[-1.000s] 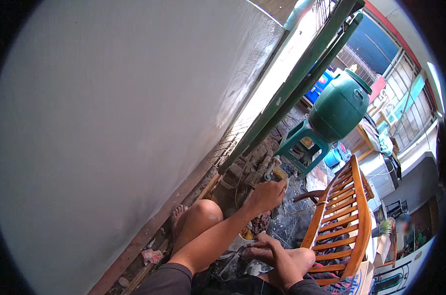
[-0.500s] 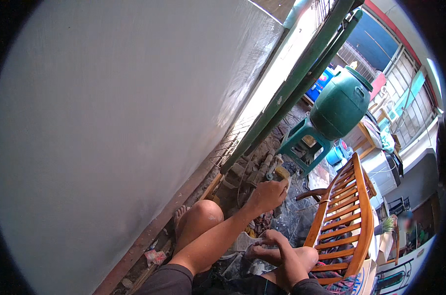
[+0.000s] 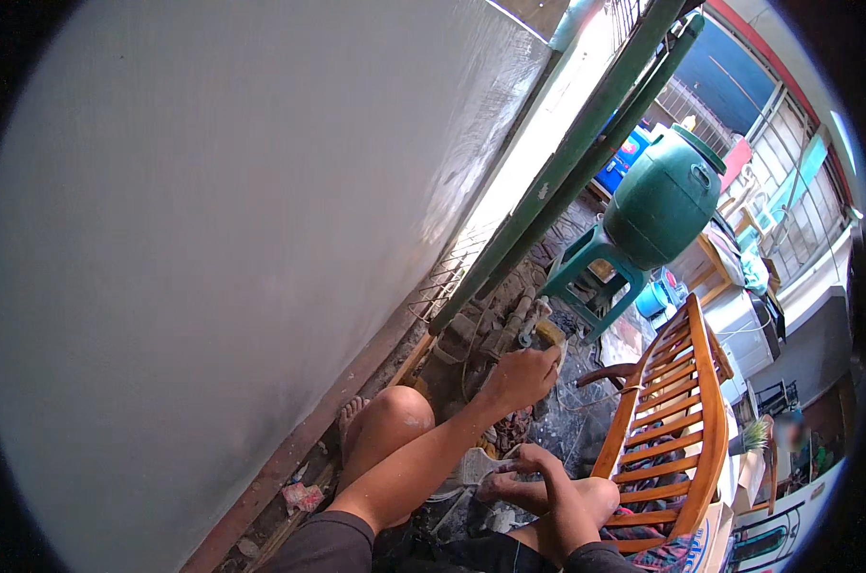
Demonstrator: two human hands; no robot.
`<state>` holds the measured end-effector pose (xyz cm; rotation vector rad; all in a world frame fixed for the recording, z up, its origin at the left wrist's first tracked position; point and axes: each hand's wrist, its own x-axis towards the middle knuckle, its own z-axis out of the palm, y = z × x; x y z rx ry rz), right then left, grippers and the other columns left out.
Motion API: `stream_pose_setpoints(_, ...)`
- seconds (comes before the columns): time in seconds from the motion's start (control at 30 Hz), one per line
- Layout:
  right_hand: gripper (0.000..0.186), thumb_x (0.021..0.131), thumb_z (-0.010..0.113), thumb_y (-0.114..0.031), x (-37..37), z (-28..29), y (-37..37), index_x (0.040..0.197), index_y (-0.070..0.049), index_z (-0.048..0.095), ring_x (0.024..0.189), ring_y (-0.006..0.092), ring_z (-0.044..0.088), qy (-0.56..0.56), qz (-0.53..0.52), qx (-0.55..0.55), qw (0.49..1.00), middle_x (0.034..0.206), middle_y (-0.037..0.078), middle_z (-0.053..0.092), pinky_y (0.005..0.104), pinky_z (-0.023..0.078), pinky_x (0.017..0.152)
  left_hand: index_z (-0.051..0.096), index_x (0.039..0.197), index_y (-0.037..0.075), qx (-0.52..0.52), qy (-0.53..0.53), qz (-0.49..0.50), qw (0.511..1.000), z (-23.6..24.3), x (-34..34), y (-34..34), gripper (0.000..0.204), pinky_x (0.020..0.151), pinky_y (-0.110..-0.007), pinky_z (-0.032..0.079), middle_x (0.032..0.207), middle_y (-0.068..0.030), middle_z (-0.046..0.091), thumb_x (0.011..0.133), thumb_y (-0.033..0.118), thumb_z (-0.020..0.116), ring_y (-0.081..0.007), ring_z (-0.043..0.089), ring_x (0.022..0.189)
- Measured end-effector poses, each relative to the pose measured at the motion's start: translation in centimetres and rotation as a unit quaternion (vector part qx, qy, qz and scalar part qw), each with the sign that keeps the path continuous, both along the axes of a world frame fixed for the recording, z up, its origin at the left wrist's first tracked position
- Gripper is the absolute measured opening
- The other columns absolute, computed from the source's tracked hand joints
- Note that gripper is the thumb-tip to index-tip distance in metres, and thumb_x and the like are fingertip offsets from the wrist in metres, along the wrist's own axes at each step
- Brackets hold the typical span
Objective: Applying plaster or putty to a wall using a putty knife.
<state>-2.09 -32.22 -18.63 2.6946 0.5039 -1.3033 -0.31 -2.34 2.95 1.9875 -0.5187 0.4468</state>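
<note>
My left arm reaches out over the littered ground, and my left hand (image 3: 525, 377) is closed, its fingers curled round something I cannot make out. Just beyond the knuckles shows a small yellowish block (image 3: 549, 331); whether it touches the fingers is unclear. Lower down, between my bent knees, my right hand (image 3: 523, 460) is closed at the rim of a pale tub (image 3: 475, 465). Its fingertips are partly hidden. Past the left hand lies a pipe-like piece (image 3: 522, 313) among rubble.
A smooth grey wall (image 3: 213, 239) fills the left side. Green posts (image 3: 566, 177) lean across the middle. To the right stand a green barrel (image 3: 667, 196) on a green plastic stool (image 3: 595, 277) and a slatted wooden bench (image 3: 667, 420). A crumpled wrapper (image 3: 302, 497) lies by the wall.
</note>
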Motion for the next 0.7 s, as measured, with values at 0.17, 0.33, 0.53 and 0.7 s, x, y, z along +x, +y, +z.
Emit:
stream_pose_setpoints(0.17, 0.062, 0.074, 0.066, -0.062, -0.5, 2.0, 1.8, 0.092, -0.002, 0.069, 0.077, 0.0314, 0.064, 0.015, -0.029, -0.016, 0.999, 0.082, 0.018, 0.068, 0.0387, 0.050, 0.072, 0.053, 0.094, 0.005, 0.010, -0.009, 0.005, 1.000, -0.3, -0.1, 0.0, 0.016, 0.061, -0.049, 0.050, 0.070, -0.0193, 0.062, 0.089, 0.020, 0.054, -0.0388, 0.063, 0.070)
stream_pose_setpoints(0.33, 0.066, 0.071, 0.066, -0.065, -0.6, 1.7, 1.8, 0.089, -0.001, 0.069, 0.077, 0.0328, 0.065, -0.014, -0.017, -0.037, 0.999, 0.080, 0.019, 0.067, 0.0402, 0.050, 0.071, 0.053, 0.094, 0.005, -0.008, -0.012, 0.000, 1.000, -0.1, -0.1, 0.3, 0.016, 0.061, -0.049, 0.049, 0.071, -0.0192, 0.062, 0.088, 0.020, 0.054, -0.0389, 0.063, 0.071)
stream_pose_setpoints(0.53, 0.055, 0.075, 0.066, -0.054, -0.6, 0.8, 1.4, 0.090, 0.000, 0.069, 0.082, 0.0349, 0.066, -0.061, 0.007, -0.028, 0.998, 0.085, 0.021, 0.067, 0.0421, 0.051, 0.072, 0.053, 0.094, 0.005, -0.003, -0.010, -0.004, 1.000, -0.3, 0.2, -0.4, 0.015, 0.061, -0.049, 0.049, 0.071, -0.0190, 0.062, 0.088, 0.020, 0.054, -0.0391, 0.063, 0.070)
stream_pose_setpoints(0.7, 0.050, 0.077, 0.064, -0.047, -1.2, 3.3, 3.9, 0.088, 0.002, 0.069, 0.080, 0.0348, 0.066, -0.038, -0.014, -0.039, 0.998, 0.083, 0.021, 0.068, 0.0423, 0.051, 0.072, 0.052, 0.095, 0.005, 0.017, -0.002, 0.002, 1.000, -0.3, -0.2, -0.3, 0.016, 0.061, -0.049, 0.049, 0.071, -0.0196, 0.061, 0.088, 0.019, 0.054, -0.0392, 0.063, 0.070)
